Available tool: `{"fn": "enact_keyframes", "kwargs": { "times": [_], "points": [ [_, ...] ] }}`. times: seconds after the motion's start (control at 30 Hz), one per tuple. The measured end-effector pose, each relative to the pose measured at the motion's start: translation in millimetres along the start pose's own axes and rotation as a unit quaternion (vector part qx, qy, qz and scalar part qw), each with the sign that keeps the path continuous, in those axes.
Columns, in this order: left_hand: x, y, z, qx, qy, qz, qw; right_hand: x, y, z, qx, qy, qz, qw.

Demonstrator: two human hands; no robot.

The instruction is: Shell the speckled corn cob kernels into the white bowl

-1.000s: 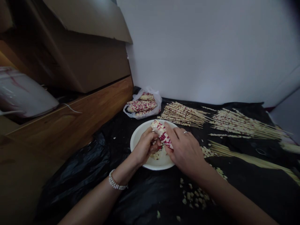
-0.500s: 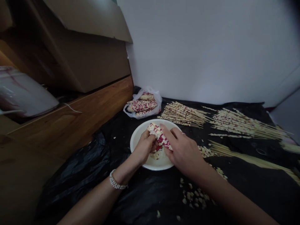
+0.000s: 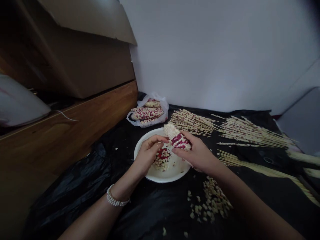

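Note:
My right hand (image 3: 200, 151) is wrapped around an ear of corn (image 3: 180, 140) with cream and dark red kernels, tilted above a white bowl (image 3: 178, 171). Its upper end is pale, apparently bare of kernels. My left hand (image 3: 149, 151), with a beaded bracelet on the wrist, hovers over the bowl's left side. Its index finger reaches to the cob, with the thumb a little apart below; the other fingers are curled and partly hidden. Loose kernels (image 3: 162, 163) lie inside the bowl around a red patch on its bottom.
Behind the bowl, a plastic bag (image 3: 163, 106) holds more ears of corn (image 3: 146, 114). Skewers threaded with kernels (image 3: 192, 120) lie in bunches to the right, near bare skewers (image 3: 250, 161). Scattered kernels (image 3: 210, 203) rest on black plastic sheeting (image 3: 147, 206). A cardboard box (image 3: 100, 66) stands left.
The left hand has come off the cob's side and moved slightly left. The right hand has turned the ear, showing its pale end, and the kernels in the bowl show more clearly.

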State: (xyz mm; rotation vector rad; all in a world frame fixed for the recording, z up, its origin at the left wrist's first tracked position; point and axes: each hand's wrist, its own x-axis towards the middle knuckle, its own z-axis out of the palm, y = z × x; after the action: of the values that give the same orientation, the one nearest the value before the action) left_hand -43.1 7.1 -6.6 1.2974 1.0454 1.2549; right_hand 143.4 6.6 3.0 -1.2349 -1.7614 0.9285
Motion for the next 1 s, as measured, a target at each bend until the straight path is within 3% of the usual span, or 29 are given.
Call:
{"fn": "enact_keyframes", "kwargs": {
  "times": [0.23, 0.67, 0.83, 1.0],
  "points": [
    [-4.4, 2.0, 6.4, 0.020, 0.005, 0.005, 1.000, -0.4, -12.7, -3.5, 0.097, -0.052, 0.062, 0.992],
    [-5.9, -6.7, 4.7, 0.067, -0.024, 0.052, 0.996, -4.1, -16.4, -1.7, 0.106, -0.081, 0.047, 0.990],
    [-8.4, -6.5, 2.3, 0.170, 0.045, 0.112, 0.978, -7.0, -19.4, 2.3, 0.101, -0.107, 0.024, 0.989],
    [-8.7, -1.8, 4.3, 0.067, 0.004, 0.064, 0.996, -6.1, -18.5, 0.9, 0.095, -0.104, 0.027, 0.990]
  ]
}}
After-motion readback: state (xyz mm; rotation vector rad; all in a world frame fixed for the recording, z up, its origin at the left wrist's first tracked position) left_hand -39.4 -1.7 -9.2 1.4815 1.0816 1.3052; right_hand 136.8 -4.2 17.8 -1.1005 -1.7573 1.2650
